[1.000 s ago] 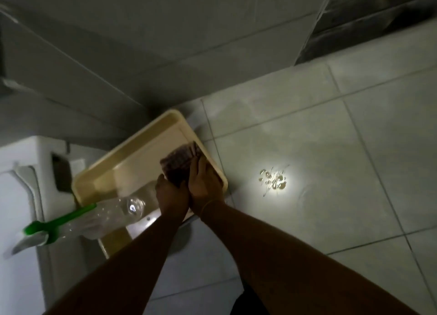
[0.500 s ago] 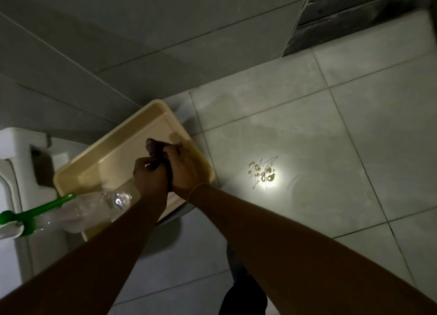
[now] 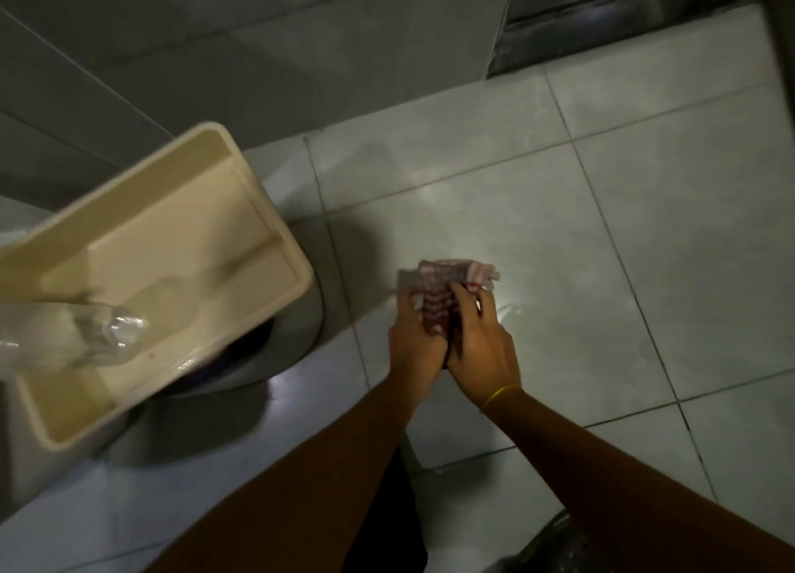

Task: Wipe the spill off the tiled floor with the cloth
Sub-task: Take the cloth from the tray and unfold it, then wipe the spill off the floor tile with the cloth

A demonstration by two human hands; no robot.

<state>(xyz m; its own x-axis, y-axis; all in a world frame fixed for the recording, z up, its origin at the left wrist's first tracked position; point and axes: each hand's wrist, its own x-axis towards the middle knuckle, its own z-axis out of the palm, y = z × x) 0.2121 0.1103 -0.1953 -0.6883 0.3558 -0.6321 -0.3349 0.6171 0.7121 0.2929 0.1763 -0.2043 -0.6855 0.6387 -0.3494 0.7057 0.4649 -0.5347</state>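
A checked cloth (image 3: 443, 297) is gripped between the left hand (image 3: 415, 336) and right hand (image 3: 482, 344) above the tiled floor (image 3: 645, 250) (spill hidden beneath); a beige tray (image 3: 266, 211) is seen at left.

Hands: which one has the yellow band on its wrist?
The right hand; its wrist carries the yellow band. The left hand has none.

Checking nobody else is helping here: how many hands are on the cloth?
2. The left hand grips the cloth from its left side, and the right hand grips it from the right, both held above the tiled floor. None seem hidden.
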